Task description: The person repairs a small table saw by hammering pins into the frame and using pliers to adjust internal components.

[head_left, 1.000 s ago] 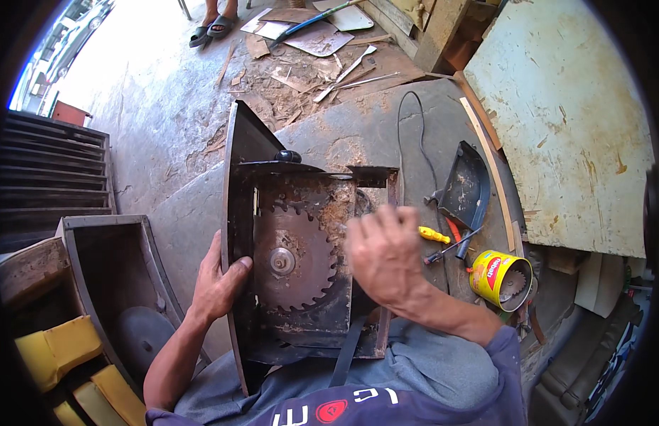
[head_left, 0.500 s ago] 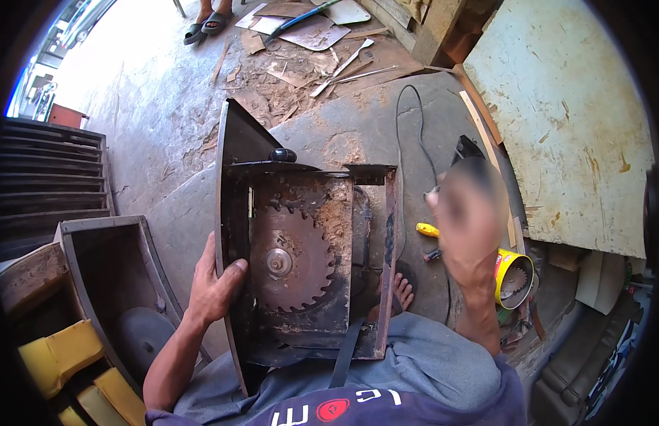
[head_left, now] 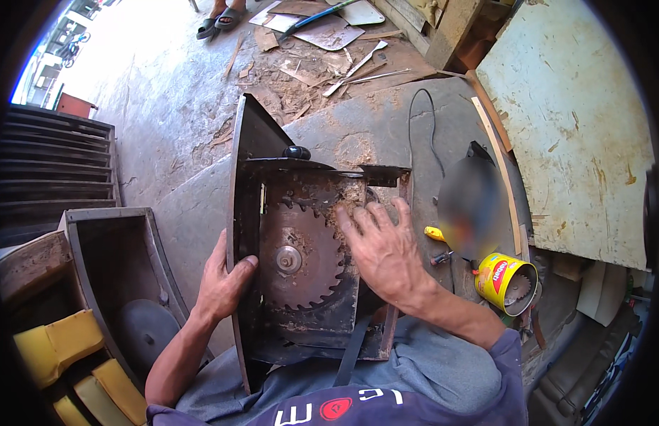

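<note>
A dark metal saw frame [head_left: 308, 334] rests on my lap, tilted with its underside toward me. Inside it sits a rusty circular saw blade [head_left: 304, 273], fixed at its hub by a bolt. My left hand [head_left: 226, 287] grips the frame's left edge, thumb over the inner side. My right hand [head_left: 390, 259] reaches across the frame's right side, fingers spread and bent, holding nothing visible. Its fingertips are at the sawdust [head_left: 350, 192] beside the blade's teeth; whether they press on it I cannot tell. That hand hides part of the opening on the right.
Right of the frame are a blurred dark object [head_left: 471, 206], a yellow-handled tool [head_left: 434, 233], a black cable [head_left: 412, 121] and a yellow tin [head_left: 510, 284] with a toothed blade inside. Metal troughs [head_left: 105, 213] stand left. Wood scraps [head_left: 329, 64] lie ahead, near another person's sandalled feet [head_left: 219, 21].
My right hand has moved left from the blurred dark object to the sawdust inside the frame. My left hand keeps its grip. The whole view has shifted slightly.
</note>
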{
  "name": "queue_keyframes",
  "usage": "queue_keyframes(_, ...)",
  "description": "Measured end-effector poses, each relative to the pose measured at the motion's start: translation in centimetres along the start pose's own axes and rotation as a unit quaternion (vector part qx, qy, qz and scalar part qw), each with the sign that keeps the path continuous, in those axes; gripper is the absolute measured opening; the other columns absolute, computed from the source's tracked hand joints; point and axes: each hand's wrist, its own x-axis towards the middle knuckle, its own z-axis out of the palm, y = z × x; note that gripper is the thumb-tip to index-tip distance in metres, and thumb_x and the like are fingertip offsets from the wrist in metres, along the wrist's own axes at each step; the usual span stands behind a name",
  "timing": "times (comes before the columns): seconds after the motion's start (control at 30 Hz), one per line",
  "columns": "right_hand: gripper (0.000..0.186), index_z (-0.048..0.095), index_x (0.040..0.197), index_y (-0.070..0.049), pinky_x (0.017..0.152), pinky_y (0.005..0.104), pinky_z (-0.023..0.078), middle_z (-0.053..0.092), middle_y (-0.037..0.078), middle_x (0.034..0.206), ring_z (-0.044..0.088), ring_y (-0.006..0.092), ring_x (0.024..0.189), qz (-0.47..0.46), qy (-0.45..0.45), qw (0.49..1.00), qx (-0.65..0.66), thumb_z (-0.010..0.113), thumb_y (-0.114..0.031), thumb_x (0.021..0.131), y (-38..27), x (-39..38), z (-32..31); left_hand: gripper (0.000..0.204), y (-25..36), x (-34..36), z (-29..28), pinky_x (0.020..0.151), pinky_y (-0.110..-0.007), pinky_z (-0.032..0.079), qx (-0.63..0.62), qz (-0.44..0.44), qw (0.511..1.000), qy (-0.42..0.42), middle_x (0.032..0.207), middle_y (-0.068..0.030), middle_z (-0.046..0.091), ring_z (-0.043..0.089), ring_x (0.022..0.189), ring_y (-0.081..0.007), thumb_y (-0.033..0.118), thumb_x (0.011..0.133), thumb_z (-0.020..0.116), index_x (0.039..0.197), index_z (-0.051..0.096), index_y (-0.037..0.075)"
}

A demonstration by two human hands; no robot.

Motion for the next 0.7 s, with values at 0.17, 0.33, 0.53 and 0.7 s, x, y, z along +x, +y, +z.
queue_keyframes(0.17,0.038,0.067,0.121,-0.004,0.115,0.0657,0.024,0.064,0.008,0.108,0.057,0.027,0.115,-0.032,-0.156,0.987,-0.002,0.061,-0.018,0.086,0.1,0.0,-0.5,0.062,0.6,0.1,-0.2,0.098,-0.038,0.047,0.027,-0.013,0.999,-0.02,0.121,-0.017,0.064,0.06,0.11,-0.0221,0.026,0.088,0.061,0.141,0.047,-0.003)
queue_keyframes(0.33,0.035,0.069,0.118,0.0,0.118,0.0686,0.017,0.06,0.016,0.134,0.047,0.033,0.134,0.004,-0.068,0.997,0.021,0.061,-0.014,0.087,0.0,-0.2,-0.6,0.062,0.7,0.2,-0.4,0.099,-0.038,0.046,0.031,-0.015,0.999,-0.022,0.122,-0.0171,0.063,0.06,0.111,-0.0223,0.026,0.088,0.06,0.141,0.047,-0.003)
queue_keyframes(0.53,0.071,0.044,0.147,0.0,0.121,0.0518,0.025,0.044,0.024,0.148,0.046,0.0392,0.134,0.142,0.15,0.978,0.011,0.072,-0.019,0.085,2.3,-0.5,-1.4,0.063,0.5,-0.5,-0.1,0.102,-0.038,0.045,0.032,-0.016,0.999,0.003,0.127,-0.0189,0.062,0.06,0.116,-0.0252,0.013,0.087,0.06,0.145,0.043,-0.002)
queue_keyframes(0.7,0.057,0.036,0.148,0.004,0.096,0.04,0.055,0.048,0.024,0.146,0.059,0.032,0.122,0.418,-0.036,0.667,0.616,0.054,-0.023,0.101,3.6,-1.9,1.0,0.068,0.8,-1.2,1.0,0.104,-0.037,0.044,0.067,0.024,0.996,0.047,0.127,-0.0227,0.061,0.06,0.12,-0.0295,0.002,0.086,0.054,0.151,0.035,-0.001)
